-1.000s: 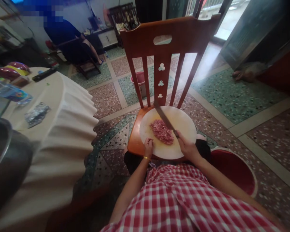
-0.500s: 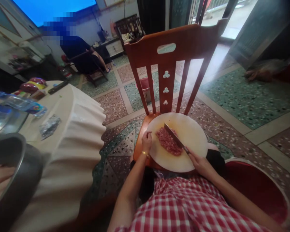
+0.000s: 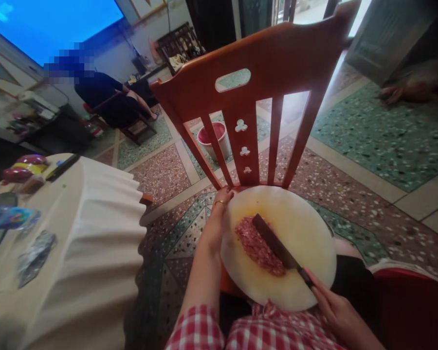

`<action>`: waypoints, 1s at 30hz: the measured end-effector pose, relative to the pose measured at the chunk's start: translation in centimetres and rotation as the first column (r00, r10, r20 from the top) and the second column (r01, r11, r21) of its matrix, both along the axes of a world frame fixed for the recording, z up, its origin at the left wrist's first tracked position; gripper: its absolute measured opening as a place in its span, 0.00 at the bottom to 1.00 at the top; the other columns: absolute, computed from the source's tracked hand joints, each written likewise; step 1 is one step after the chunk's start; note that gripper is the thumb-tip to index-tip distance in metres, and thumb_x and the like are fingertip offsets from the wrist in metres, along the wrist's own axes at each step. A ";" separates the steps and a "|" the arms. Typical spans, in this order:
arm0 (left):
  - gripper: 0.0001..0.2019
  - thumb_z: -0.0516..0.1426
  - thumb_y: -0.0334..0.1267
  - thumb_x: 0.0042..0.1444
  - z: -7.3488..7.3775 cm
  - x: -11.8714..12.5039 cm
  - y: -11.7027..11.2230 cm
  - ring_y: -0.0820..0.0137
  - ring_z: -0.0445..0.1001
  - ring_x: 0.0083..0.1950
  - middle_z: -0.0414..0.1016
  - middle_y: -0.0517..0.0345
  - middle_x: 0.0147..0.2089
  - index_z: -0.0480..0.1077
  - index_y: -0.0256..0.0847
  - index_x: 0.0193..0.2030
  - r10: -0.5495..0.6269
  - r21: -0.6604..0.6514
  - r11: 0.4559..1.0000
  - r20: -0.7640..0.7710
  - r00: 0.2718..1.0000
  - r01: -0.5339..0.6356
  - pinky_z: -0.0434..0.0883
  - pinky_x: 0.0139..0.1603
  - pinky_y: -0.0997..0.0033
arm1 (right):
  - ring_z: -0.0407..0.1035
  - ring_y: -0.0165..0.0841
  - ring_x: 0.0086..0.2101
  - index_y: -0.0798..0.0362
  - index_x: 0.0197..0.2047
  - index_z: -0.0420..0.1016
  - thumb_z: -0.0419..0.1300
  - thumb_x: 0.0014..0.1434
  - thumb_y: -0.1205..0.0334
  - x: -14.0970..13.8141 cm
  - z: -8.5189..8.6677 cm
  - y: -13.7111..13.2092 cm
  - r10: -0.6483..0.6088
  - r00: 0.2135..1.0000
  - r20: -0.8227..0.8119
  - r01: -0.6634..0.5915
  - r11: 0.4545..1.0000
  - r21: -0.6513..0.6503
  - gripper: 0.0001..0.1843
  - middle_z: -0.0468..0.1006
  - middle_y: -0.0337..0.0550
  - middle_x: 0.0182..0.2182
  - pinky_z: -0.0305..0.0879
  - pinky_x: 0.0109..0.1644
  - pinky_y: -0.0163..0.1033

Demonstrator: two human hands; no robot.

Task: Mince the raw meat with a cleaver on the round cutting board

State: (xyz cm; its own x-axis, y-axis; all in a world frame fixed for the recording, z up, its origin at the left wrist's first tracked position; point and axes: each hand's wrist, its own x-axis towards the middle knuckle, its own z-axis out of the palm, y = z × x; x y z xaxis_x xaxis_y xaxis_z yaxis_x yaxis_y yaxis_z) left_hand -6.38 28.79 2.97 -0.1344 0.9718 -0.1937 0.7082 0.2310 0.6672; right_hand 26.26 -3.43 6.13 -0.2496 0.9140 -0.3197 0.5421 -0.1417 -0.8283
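A round, pale cutting board (image 3: 310, 228) rests on the seat of a wooden chair, with a patch of minced red meat (image 3: 257, 245) left of its middle. My right hand (image 3: 330, 299) is closed around the dark handle of a cleaver (image 3: 277, 245). The blade lies slanted along the right side of the meat. At the board's far left rim, by the chair seat, my left hand (image 3: 224, 195) is closed on the edge of the board; its fingertips are partly hidden. A gold-coloured bracelet circles that wrist.
The chair back (image 3: 248, 58) rises beyond the board. A cloth-covered table (image 3: 105, 233) on the left holds a plastic bottle (image 3: 12, 217), crumpled foil (image 3: 36, 257) and a dark-handled item (image 3: 63, 167). A bucket (image 3: 222, 146) stands behind the chair; a red tub (image 3: 416, 301) is right. Another person (image 3: 102, 95) sits far left.
My left hand has moved forward along the board's left rim. The cleaver stays on the meat in my right hand. The view has shifted, and the board appears larger and lower.
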 end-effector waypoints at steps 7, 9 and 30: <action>0.03 0.55 0.31 0.46 0.8 0.1 1.2 0.67 0.71 0.36 0.74 0.51 0.32 0.71 0.38 0.28 0.068 0.081 0.994 -0.006 0.998 -0.067 0.64 0.41 0.70 | 0.55 0.37 0.53 0.50 0.62 0.51 0.43 0.63 0.56 -0.1 0.5 0.2 -0.015 0.998 -0.063 0.013 0.999 -0.031 0.25 0.59 0.37 0.54 0.52 0.56 0.37; 0.07 0.53 0.34 0.49 2.4 0.2 0.3 0.69 0.70 0.35 0.74 0.51 0.33 0.71 0.36 0.32 0.103 0.107 0.989 0.022 0.994 -0.104 0.65 0.38 0.72 | 0.55 0.37 0.53 0.50 0.62 0.53 0.44 0.62 0.56 -0.2 0.9 0.4 -0.030 0.997 -0.072 0.029 0.999 -0.020 0.25 0.59 0.36 0.54 0.53 0.55 0.36; 0.11 0.48 0.39 0.55 7.0 2.4 -24.9 0.72 0.68 0.34 0.71 0.55 0.34 0.69 0.40 0.39 0.051 0.306 0.948 0.119 0.992 -0.085 0.66 0.37 0.73 | 0.57 0.38 0.52 0.54 0.61 0.55 0.45 0.62 0.51 -3.1 7.6 1.7 -0.021 1.000 -0.013 0.024 0.925 0.379 0.27 0.61 0.43 0.54 0.52 0.58 0.42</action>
